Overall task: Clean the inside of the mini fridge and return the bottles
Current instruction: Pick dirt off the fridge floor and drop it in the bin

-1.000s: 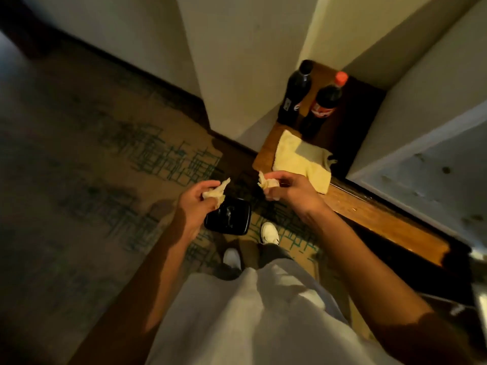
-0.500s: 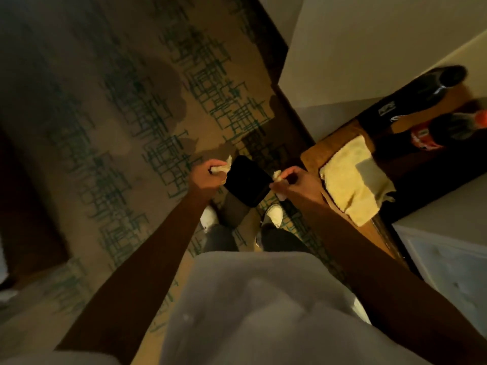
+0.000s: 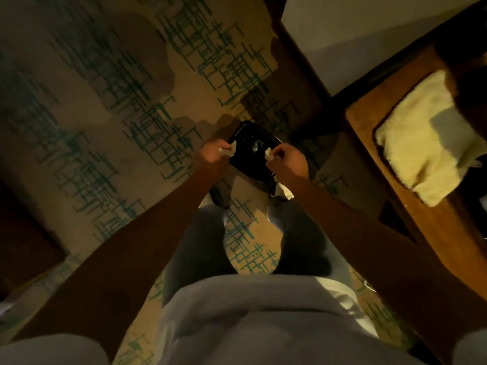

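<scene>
Head view, looking straight down: neither the mini fridge nor the bottles show in this frame, so where they stand cannot be told from here. What does show is waste from the cleaning. The left hand (image 3: 210,156) has its fingers curled round a crumpled white wad (image 3: 227,152), and the right hand (image 3: 288,160) pinches a second wad (image 3: 269,153) between thumb and fingertips. Both hands hang just above a black bin (image 3: 253,151) that stands on the patterned carpet (image 3: 105,114) in front of the person's shoes.

By my reading, the step in hand is throwing away used wipes, a pause in the cleaning with the bottles not yet returned. The next move calls for loosening both grips while the wads are over the bin's mouth, so that they drop inside and not onto the carpet.

Inside the bin only a dark glossy liner and one faint crumpled gleam can be made out; the contents cannot be told. To the right, a yellow cloth (image 3: 419,151) lies flat on a wooden ledge (image 3: 369,111)
</scene>
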